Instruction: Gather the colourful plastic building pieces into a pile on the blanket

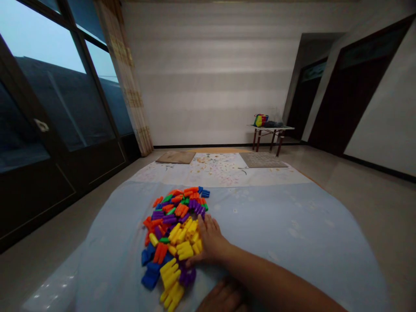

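- on the pale blue sheet (276, 225) spread over the floor, i see a pile of blocks (173, 234) in red, orange, yellow, purple, blue and green, lying left of centre.
- my right hand (209, 242) lies flat against the pile's right edge, fingers spread and pointing away from me, touching yellow blocks (185, 250); its grip is released, closed on nothing.
- my right forearm runs in from the lower right corner across the sheet.
- my left hand (224, 299) shows only in part at the bottom edge, under the right forearm, just beside the near end of the pile; i cannot tell whether its grip is loose or clenched.
- blue blocks (150, 277) sit at the pile's near left corner.
- beyond the sheet lies a flowered cloth (221, 169), with two mats (263, 159) at its far end.
- against the far wall stands a small table (271, 130) with a coloured thing on it.
- dark glass doors (48, 130) and a curtain (130, 86) fill the left side.
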The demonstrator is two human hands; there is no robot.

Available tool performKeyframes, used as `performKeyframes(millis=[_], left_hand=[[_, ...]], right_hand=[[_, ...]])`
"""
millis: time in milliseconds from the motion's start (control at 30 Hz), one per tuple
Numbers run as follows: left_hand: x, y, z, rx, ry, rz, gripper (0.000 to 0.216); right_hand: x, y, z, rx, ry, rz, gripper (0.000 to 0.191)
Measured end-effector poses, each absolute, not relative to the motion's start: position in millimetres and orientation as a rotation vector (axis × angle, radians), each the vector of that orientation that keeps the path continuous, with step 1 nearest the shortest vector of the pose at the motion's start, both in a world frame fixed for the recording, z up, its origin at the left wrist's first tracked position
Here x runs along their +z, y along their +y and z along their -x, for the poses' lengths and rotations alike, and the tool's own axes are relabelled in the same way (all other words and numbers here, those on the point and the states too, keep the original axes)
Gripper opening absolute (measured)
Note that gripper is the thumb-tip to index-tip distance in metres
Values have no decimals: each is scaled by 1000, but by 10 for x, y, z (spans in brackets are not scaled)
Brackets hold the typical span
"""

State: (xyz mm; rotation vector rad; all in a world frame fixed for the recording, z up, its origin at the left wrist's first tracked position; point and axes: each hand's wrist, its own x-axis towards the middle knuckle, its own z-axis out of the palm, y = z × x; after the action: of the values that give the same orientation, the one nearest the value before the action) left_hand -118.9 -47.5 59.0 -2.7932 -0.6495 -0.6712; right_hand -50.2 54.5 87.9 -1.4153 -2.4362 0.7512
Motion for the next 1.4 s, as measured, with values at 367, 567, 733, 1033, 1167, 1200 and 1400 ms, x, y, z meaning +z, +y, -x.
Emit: performKeyframes(millis=[367, 567, 733, 1033, 1167, 1200, 1400], left_hand=[[751, -571, 1839, -691, -1012, 2468, 47], [736, -584, 2349, -480, -1655, 2164, 68], [685, -467, 2307, -342, -1955, 2107, 72], [949, 43, 2066, -359, -2049, 1999, 73], [1154, 222, 1874, -339, -1987, 2184, 79], [1205, 274, 1824, -298, -1982, 2255, 78], [1366, 595, 1659, -87, -2015, 2495, 71]], right_hand=[[1039, 487, 37, 702, -2367, 1402, 114], [897, 211, -264, 679, -2445, 1412, 114], [847, 108, -258, 616, -2496, 1349, 101], [922, 91, -254, 573, -2546, 1363, 93], [911, 96, -263, 567, -2541, 1349, 92], [906, 99, -265, 570, -2542, 1345, 92], [895, 108, -262, 583, -2534, 1340, 89]])
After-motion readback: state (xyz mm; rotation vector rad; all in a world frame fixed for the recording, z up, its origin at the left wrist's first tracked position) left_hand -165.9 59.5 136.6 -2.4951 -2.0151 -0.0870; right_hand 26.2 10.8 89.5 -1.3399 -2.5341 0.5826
